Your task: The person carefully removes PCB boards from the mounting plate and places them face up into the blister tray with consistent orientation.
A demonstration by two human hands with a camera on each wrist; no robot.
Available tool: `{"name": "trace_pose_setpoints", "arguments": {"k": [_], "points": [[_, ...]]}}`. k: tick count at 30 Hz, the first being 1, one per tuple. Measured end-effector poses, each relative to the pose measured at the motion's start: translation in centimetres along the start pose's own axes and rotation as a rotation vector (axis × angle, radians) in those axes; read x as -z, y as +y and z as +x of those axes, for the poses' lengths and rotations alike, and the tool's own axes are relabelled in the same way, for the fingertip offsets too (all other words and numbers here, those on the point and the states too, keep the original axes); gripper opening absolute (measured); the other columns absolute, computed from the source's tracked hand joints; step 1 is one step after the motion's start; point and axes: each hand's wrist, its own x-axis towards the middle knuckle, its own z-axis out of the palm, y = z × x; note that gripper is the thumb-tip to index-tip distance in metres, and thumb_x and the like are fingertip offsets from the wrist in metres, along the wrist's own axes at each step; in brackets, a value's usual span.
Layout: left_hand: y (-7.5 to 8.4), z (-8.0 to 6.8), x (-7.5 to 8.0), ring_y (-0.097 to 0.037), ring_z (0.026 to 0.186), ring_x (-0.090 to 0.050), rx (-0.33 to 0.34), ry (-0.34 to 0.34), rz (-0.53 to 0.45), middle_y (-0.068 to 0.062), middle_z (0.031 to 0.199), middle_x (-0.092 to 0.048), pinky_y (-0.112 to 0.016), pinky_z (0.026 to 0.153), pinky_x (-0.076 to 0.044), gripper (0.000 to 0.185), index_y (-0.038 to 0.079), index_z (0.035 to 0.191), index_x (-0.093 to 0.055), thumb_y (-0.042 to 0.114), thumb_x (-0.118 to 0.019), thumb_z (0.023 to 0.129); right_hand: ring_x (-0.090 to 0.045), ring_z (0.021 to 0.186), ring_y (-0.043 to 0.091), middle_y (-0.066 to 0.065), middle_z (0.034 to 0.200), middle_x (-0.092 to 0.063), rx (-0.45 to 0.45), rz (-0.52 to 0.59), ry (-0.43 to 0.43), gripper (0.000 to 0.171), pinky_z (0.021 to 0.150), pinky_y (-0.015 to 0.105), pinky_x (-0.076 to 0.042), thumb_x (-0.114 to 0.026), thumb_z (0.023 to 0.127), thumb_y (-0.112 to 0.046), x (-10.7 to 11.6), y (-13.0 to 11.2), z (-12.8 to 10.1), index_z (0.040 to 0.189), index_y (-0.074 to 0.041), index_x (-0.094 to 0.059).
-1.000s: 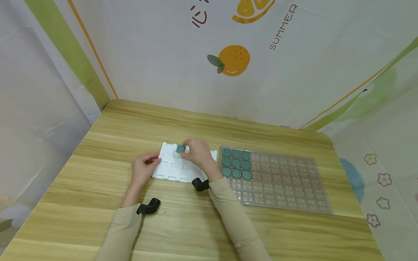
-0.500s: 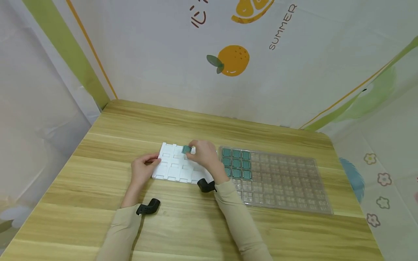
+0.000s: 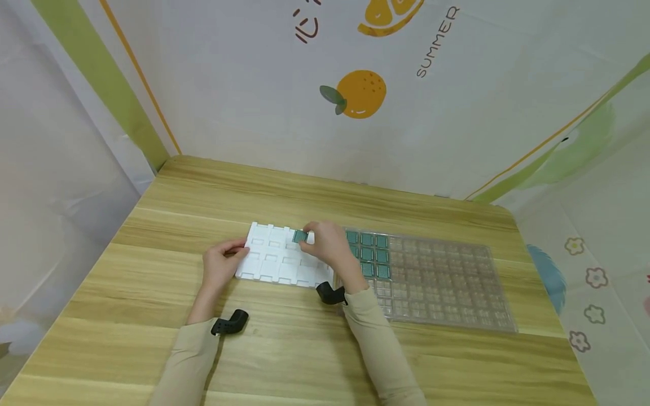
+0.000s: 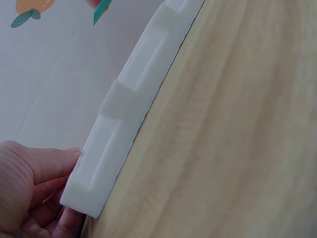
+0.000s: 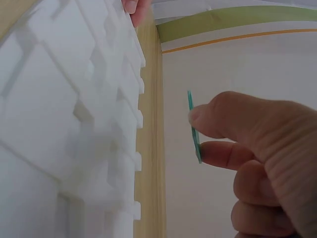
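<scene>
A white foam tray [image 3: 276,259] with square pockets lies on the wooden table [image 3: 304,349]. My left hand [image 3: 220,265] grips its left edge, thumb on top, as the left wrist view shows on the foam tray [image 4: 119,129]. My right hand [image 3: 327,245] pinches a small green square chip [image 3: 300,236] between thumb and forefinger, held above the tray's far right part. In the right wrist view the chip [image 5: 194,126] is seen edge-on, clear of the foam tray [image 5: 59,124]. To the right lies a clear plastic tray [image 3: 437,282] with several green chips [image 3: 373,254] in its left pockets.
Printed fabric walls close in the table at the back and sides. The table's front and far strip are bare wood. Black wrist camera mounts [image 3: 231,322] sit at both sleeves.
My right hand has carried the green chip to the right across the foam tray, toward the clear tray. The left hand has kept its hold on the foam tray's edge.
</scene>
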Motion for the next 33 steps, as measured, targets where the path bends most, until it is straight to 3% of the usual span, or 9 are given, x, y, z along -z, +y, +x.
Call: {"name": "trace_pose_setpoints", "arguments": {"k": [6, 23, 33], "points": [[0.0, 0.0, 0.0, 0.005, 0.068, -0.053, -0.002, 0.003, 0.004, -0.023, 0.089, -0.068, -0.009, 0.060, -0.043, 0.019, -0.007, 0.100, -0.070, -0.003, -0.067, 0.082, -0.020, 0.044, 0.006, -0.008, 0.048, -0.029, 0.006, -0.008, 0.022, 0.025, 0.041, 0.018, -0.018, -0.070, 0.082, -0.024, 0.3, 0.5, -0.6, 0.101, -0.007, -0.071], [0.2, -0.2, -0.1, 0.006, 0.066, -0.052, 0.025, 0.010, -0.006, -0.024, 0.086, -0.068, -0.008, 0.059, -0.042, 0.019, -0.008, 0.099, -0.070, -0.003, -0.067, 0.081, -0.029, 0.047, 0.007, -0.007, 0.049, -0.038, -0.036, -0.024, 0.072, 0.026, 0.044, 0.019, -0.022, -0.073, 0.081, -0.026, 1.4, 2.0, -3.2, 0.101, -0.009, -0.072], [0.0, 0.0, -0.2, 0.006, 0.067, -0.053, 0.019, 0.001, -0.002, -0.022, 0.086, -0.068, -0.009, 0.060, -0.043, 0.020, -0.007, 0.100, -0.070, -0.002, -0.067, 0.081, -0.022, 0.041, 0.005, -0.009, 0.046, -0.030, -0.047, 0.022, 0.110, 0.024, 0.040, 0.018, -0.017, -0.074, 0.080, -0.021, 2.0, 3.5, -5.1, 0.098, -0.006, -0.071]]}}
